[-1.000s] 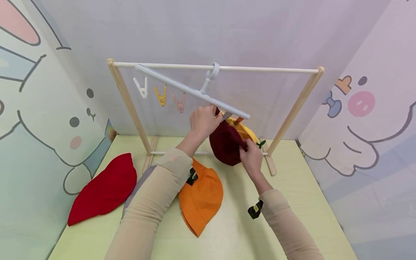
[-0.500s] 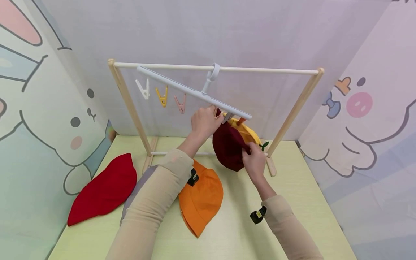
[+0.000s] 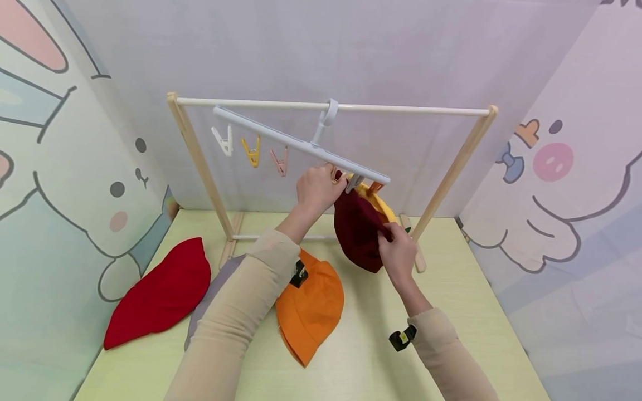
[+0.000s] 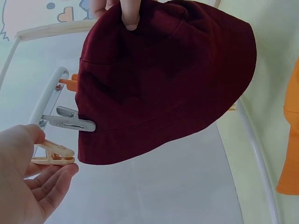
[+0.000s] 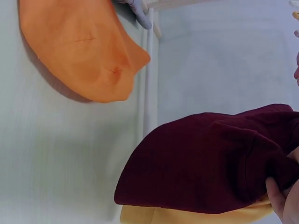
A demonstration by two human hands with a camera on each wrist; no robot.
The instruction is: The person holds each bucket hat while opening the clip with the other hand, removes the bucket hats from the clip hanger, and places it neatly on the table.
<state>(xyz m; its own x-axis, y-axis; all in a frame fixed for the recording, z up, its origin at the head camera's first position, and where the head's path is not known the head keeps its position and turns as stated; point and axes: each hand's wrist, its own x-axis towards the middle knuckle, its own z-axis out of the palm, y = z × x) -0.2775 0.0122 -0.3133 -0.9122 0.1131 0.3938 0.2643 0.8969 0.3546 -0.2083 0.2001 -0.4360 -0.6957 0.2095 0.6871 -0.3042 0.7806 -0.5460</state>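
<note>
A maroon bucket hat (image 3: 358,231) hangs under the right end of a pale blue clip hanger (image 3: 281,135), with a grey clip (image 4: 70,122) gripping its brim. My left hand (image 3: 317,189) pinches a cream clip (image 4: 57,157) by its handles; the clip's tips are right at the brim's edge. Lower on the hat, my right hand (image 3: 398,253) holds the crown between thumb and fingers. Behind it a yellow hat (image 3: 385,207) hangs from an orange clip (image 3: 374,188), mostly hidden by the maroon hat.
The hanger hooks over a white rail (image 3: 411,108) on a wooden rack (image 3: 453,172). White (image 3: 224,140), yellow and pink clips dangle at its left. An orange hat (image 3: 316,301), a red hat (image 3: 160,295) and a partly covered grey hat (image 3: 213,295) lie on the table.
My right hand has drawn the maroon hat slightly right and down, now covering the yellow hat's green sprout. The hanger's left end has dipped a little. My left hand has barely moved.
</note>
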